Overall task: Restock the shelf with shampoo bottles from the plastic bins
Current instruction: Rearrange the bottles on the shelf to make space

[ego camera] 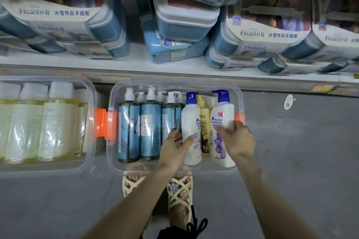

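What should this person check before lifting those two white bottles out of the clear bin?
1. Grip of left hand on left white bottle: ok, thumb and fingers wrap it.
2. Grip of right hand on right white bottle: ok, fingers curl round it.
3. Path upward: ok, nothing lies over the pump tops.
4. Yellow bottle between them staying upright: cannot tell.
5. Free space on the shelf: cannot tell; the visible part holds blue boxes.

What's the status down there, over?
Left hand grips left white bottle. Right hand grips right white bottle. Both in clear bin; yellow bottle between them.
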A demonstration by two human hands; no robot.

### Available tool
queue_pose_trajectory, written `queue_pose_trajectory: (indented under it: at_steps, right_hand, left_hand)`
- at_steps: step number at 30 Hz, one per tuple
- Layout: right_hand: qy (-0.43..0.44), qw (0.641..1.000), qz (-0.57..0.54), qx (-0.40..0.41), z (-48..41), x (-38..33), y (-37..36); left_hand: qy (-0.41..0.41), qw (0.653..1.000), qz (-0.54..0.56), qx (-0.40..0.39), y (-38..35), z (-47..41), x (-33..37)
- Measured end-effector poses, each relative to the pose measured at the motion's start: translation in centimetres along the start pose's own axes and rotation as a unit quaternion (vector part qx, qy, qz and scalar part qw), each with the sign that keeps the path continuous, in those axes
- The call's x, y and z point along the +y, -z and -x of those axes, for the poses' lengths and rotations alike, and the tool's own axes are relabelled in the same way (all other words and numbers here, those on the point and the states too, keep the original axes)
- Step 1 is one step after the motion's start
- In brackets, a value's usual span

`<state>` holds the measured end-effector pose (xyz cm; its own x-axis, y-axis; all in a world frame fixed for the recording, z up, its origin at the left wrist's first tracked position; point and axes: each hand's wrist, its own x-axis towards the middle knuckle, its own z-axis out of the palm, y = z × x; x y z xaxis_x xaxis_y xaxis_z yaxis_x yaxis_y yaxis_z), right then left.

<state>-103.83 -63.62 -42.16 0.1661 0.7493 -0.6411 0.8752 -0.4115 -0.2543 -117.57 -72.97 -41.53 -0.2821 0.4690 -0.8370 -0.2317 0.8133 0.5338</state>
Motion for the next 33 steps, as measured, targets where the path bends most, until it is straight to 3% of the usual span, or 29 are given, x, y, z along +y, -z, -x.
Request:
queue_pose_trajectory:
  at_steps: [5,12,15,18,25,33]
  right_hand:
    - [0.000,0.999,0.033,-0.001,-0.4,-0.1,-0.9]
    - [0.003,0.985,-0.168,-0.044,0.2,0.9,-3.1]
    - [-0.008,0.955,-0.295,-0.034,0.9,1.0,-1.3]
    - [-0.005,0.935,-0.354,-0.032,1.6,1.7,1.1]
    - [0.008,0.930,-0.365,-0.044,1.9,3.4,3.7]
    - [-0.008,0.935,-0.350,-0.064,3.4,3.5,4.0]
  left_hand:
    - [-0.005,1.000,0.005,-0.010,-0.6,0.4,-0.1]
    - [-0.001,1.000,0.008,-0.011,-0.6,0.0,0.0]
    - [-0.007,0.999,-0.031,-0.006,-0.6,-0.3,-0.3]
    - [0.008,0.996,-0.093,-0.015,-1.8,-0.7,-0.1]
    - [0.023,0.952,-0.303,0.027,-4.4,-1.8,0.8]
    - [0.033,0.977,-0.206,0.036,-3.9,-3.3,1.0]
